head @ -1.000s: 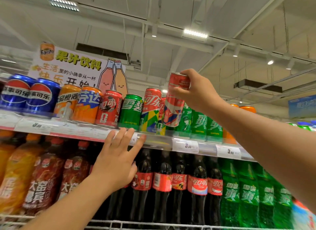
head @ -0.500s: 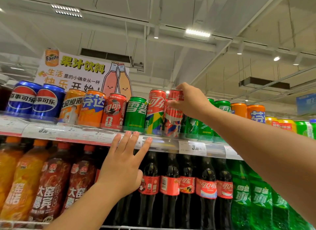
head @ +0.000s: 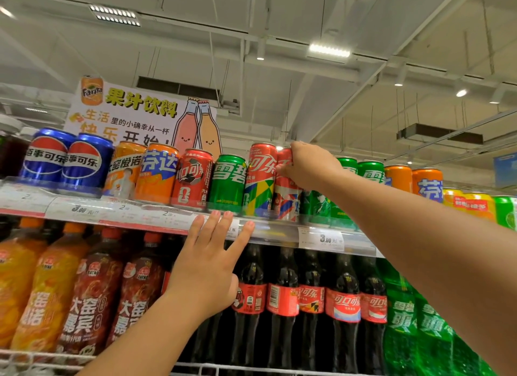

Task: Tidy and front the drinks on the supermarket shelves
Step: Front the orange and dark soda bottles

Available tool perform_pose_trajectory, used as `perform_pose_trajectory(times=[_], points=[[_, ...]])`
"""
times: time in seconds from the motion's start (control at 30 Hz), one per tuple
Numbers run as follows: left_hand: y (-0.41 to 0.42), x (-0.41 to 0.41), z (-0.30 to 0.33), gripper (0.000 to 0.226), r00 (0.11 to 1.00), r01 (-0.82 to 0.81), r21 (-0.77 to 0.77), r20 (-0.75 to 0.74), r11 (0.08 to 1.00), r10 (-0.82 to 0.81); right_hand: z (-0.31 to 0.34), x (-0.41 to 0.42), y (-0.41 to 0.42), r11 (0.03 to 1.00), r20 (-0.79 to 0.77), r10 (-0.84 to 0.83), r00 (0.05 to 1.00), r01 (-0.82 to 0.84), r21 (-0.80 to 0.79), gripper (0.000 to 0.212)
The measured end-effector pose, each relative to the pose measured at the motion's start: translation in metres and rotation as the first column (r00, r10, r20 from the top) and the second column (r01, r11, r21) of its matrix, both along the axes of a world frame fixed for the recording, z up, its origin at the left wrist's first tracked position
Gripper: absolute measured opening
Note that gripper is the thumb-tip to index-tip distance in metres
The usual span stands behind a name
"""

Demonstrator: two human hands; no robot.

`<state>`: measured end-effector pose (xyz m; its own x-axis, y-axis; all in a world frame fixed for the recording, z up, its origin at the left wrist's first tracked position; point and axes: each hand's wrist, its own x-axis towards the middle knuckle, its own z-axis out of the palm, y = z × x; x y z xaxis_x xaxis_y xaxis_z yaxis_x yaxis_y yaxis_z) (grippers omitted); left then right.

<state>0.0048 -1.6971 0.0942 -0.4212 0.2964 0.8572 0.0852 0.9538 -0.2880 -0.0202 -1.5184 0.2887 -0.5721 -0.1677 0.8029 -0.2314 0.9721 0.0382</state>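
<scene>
"Where did the cans (head: 228, 184) stand?"
"In a row along the front edge of the top shelf (head: 140, 215), below the sign (head: 134, 115)."
"And the bottles (head: 282, 305)?"
"Directly beneath, on the lower shelf."

Blue Pepsi cans (head: 67, 160), orange Fanta can (head: 156, 174), green Sprite can (head: 228, 181)

Bright ceiling strip lights (head: 329, 50), wide-angle bending, soft blurred edges.

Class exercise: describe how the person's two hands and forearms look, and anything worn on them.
Both forearms are bare: no sleeve, watch or bracelet shows. The left hand and right hand wear no gloves, and no rings are visible. The left hand's fingernails are short and unpainted.
</scene>
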Motion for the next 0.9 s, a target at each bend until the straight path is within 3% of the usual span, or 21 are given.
perform_pose_trajectory(times=[0.1, 0.2, 0.27, 0.37, 0.57, 0.73, 0.9], points=[[-0.003, -0.005, -0.002, 0.101, 0.999, -0.016, -0.002, 0.027, 1.0, 0.016, -0.015, 0.01, -0.003, 1.0, -0.05, -0.013, 0.999, 0.013, 0.019, 0.073], [-0.005, -0.009, -0.002, 0.1, 0.996, -0.064, -0.014, 0.054, 0.998, 0.064, -0.053, 0.024, -0.002, 0.974, -0.27, 0.226, 0.936, -0.223, 0.04, 0.048], [-0.004, -0.008, -0.001, 0.099, 0.997, -0.058, -0.007, 0.058, 0.998, 0.058, -0.093, 0.032, 0.0, 0.926, -0.308, 0.377, 0.874, -0.347, 0.149, 0.037], [-0.003, -0.006, -0.001, 0.097, 0.996, -0.055, -0.005, 0.068, 0.998, 0.056, -0.154, 0.03, 0.01, 0.913, -0.292, 0.384, 0.876, -0.313, 0.261, 0.034], [-0.003, -0.001, -0.001, 0.099, 0.993, -0.03, 0.001, 0.116, 1.0, 0.029, -0.197, 0.018, 0.023, 0.941, -0.195, 0.255, 0.947, -0.197, 0.275, 0.06], [-0.001, 0.009, 0.007, 0.1, 0.974, -0.064, -0.02, 0.218, 0.998, 0.067, -0.216, 0.025, 0.008, 0.956, -0.051, 0.282, 0.958, -0.277, 0.093, 0.072], [-0.04, 0.039, -0.043, 0.09, 0.992, -0.017, -0.068, 0.12, 0.998, 0.025, -0.304, 0.048, 0.021, 0.876, 0.042, 0.471, 0.881, -0.472, 0.101, 0.059]])
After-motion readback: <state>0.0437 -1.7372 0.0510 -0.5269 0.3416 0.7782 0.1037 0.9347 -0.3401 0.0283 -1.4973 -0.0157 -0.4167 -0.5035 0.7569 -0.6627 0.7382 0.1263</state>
